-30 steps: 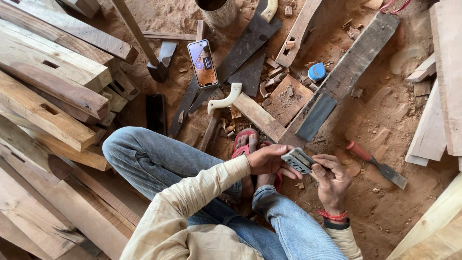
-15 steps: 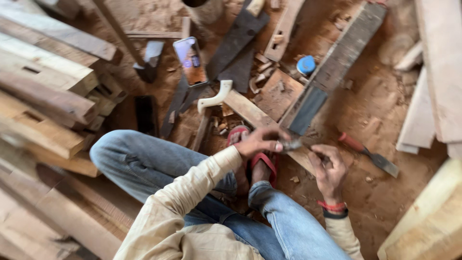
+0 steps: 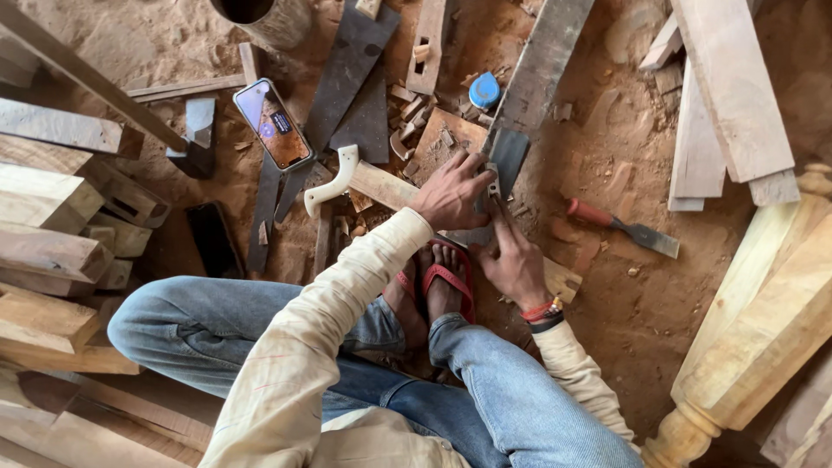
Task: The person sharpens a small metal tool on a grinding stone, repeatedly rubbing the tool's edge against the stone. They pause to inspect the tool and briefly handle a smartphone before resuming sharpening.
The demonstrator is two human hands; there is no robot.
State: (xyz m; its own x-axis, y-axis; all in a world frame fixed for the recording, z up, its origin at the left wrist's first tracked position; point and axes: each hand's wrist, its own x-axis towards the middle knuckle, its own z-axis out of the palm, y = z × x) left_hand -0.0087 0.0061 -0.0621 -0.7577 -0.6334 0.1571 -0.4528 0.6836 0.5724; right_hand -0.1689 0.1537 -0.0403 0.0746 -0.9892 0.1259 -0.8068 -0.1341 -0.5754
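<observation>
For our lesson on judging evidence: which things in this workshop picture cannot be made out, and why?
Head view:
- Small metal piece: mostly covered by the left hand and right hand.
- Phone screen: too small to read.
- Round container: cut off by the top edge.
- Turned wooden post: cut off at right.

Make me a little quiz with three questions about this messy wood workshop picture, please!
1. True or false: the red-handled chisel lies on the sawdust floor, touched by no hands.
2. What footwear is on the person's foot: A) red flip-flop sandal, B) black boot, C) white sneaker?
3. Which hand rests nearer the white-handled handsaw?

Key:
1. True.
2. A.
3. The left hand; the right hand sits closer to the chisel.
</observation>
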